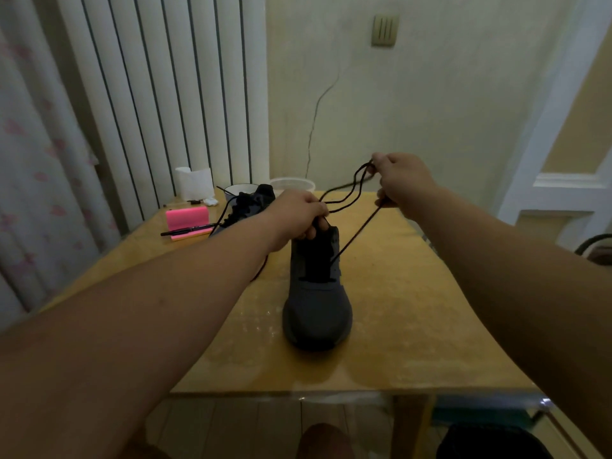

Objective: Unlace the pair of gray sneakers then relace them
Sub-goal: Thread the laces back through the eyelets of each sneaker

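Note:
A dark gray sneaker (pixel 316 299) stands in the middle of the table, toe toward me. My left hand (pixel 298 213) grips the top of its tongue and collar, with lace strands running out from under its fingers. My right hand (pixel 402 180) is raised above the far right of the shoe and pinches the dark lace (pixel 354 226), which runs taut from an eyelet up to it and loops back toward the left hand. The second gray sneaker (pixel 250 203) lies behind my left hand at the back of the table, its laces loose.
The wooden table (pixel 414 326) bears a pink case (pixel 187 220) with a black pen (pixel 187 230) at the back left, white tissue (pixel 193 182) and two bowls (pixel 291 184) by the wall. A radiator and curtain stand to the left. A chair sits at far right.

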A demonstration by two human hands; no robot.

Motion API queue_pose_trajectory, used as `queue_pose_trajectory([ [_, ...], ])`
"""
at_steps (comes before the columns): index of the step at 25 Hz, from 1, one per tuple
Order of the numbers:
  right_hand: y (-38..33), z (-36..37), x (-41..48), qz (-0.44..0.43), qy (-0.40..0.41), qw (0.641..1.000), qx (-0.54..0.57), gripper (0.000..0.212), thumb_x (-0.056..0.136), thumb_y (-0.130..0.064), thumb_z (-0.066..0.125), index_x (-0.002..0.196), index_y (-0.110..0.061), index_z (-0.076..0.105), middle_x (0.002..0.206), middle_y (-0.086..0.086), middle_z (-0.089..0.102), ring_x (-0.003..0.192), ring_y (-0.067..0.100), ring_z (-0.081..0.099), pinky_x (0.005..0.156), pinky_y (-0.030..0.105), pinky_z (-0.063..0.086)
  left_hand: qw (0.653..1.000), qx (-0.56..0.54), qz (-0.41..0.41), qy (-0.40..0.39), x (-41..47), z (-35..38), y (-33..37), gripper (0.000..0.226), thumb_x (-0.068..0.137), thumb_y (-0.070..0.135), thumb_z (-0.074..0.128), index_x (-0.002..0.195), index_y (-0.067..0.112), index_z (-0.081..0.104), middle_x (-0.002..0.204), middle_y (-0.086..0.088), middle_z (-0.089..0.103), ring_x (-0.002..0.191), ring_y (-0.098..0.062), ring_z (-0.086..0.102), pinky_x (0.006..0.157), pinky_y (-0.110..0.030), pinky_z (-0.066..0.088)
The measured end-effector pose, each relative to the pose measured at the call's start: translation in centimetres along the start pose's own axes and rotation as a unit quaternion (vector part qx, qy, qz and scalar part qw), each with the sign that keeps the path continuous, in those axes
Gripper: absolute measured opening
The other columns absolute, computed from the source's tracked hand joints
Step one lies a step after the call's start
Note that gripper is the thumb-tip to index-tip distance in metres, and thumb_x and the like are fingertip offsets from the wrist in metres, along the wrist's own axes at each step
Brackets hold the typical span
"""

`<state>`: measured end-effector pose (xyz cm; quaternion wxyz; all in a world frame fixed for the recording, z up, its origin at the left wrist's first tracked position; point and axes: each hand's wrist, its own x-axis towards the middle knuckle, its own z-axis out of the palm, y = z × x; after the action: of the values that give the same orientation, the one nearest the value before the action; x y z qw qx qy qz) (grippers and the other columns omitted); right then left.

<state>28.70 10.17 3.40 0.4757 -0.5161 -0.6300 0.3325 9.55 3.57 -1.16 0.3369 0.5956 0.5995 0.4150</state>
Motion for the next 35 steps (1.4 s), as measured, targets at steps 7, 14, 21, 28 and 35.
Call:
queue_pose_trajectory([
  [7, 1.6, -1.3, -0.2, 0.059, 0.001, 0.981, 0.184, 0.025, 0.109, -0.027, 0.049, 0.105, -0.010, 0.067, 0.064, -0.001, 0.039, 0.050, 0.012, 0.037, 0.051, 0.028, 0.039, 0.996, 0.057, 0.044, 0.053, 2.3, 0.2, 0.1, 0.035, 0.107, 0.020, 0.057, 0.140, 0.009, 0.059, 0.124, -0.010, 0.066, 0.092, -0.021, 0.074, 0.075, -0.034, 0.061],
  [14, -1.1, 0.5, -5.3, -0.089, -0.205, 0.971, 0.084, 0.021, 0.109, -0.025, 0.053, 0.112, -0.012, 0.069, 0.063, -0.003, 0.047, 0.051, 0.012, 0.039, 0.047, 0.027, 0.034, 0.952, -0.276, 0.062, -0.116, 0.6, 1.5, 5.1, 0.059, 0.106, 0.061, 0.041, 0.109, 0.011, 0.072, 0.104, -0.006, 0.074, 0.102, -0.026, 0.068, 0.095, -0.042, 0.049],
  [21, 2.6, 1.0, -7.9, -0.056, -0.236, 0.970, 0.019, 0.042, 0.108, -0.035, 0.053, 0.107, 0.005, 0.066, 0.066, 0.001, 0.037, 0.058, 0.015, 0.035, 0.057, 0.033, 0.032, 0.888, -0.446, 0.020, 0.109, -1.5, -5.8, 6.0, 0.029, 0.111, 0.028, 0.040, 0.088, 0.016, 0.055, 0.059, 0.005, 0.040, 0.045, -0.011, 0.029, 0.047, -0.024, 0.034],
  [28, 5.2, 0.8, -9.3, -0.038, -0.313, 0.943, -0.109, 0.040, 0.105, -0.042, 0.059, 0.100, -0.005, 0.073, 0.074, 0.009, 0.050, 0.065, 0.021, 0.049, 0.065, 0.037, 0.048, 0.880, -0.404, 0.011, 0.248, -3.9, -12.4, 4.4, 0.022, 0.105, 0.014, 0.037, 0.095, 0.015, 0.057, 0.062, 0.004, 0.041, 0.043, -0.009, 0.027, 0.044, -0.022, 0.029],
  [35, 2.2, 5.5, -11.4, -0.056, -0.171, 0.983, -0.046, 0.048, 0.108, -0.057, 0.039, 0.100, -0.026, 0.075, 0.105, -0.005, 0.075, 0.101, 0.011, 0.068, 0.091, 0.035, 0.053, 0.989, -0.062, 0.032, 0.133, -5.6, -9.9, -0.3, 0.028, 0.109, 0.029, 0.043, 0.107, 0.014, 0.065, 0.071, -0.001, 0.053, 0.049, -0.010, 0.043, 0.046, -0.026, 0.034],
])
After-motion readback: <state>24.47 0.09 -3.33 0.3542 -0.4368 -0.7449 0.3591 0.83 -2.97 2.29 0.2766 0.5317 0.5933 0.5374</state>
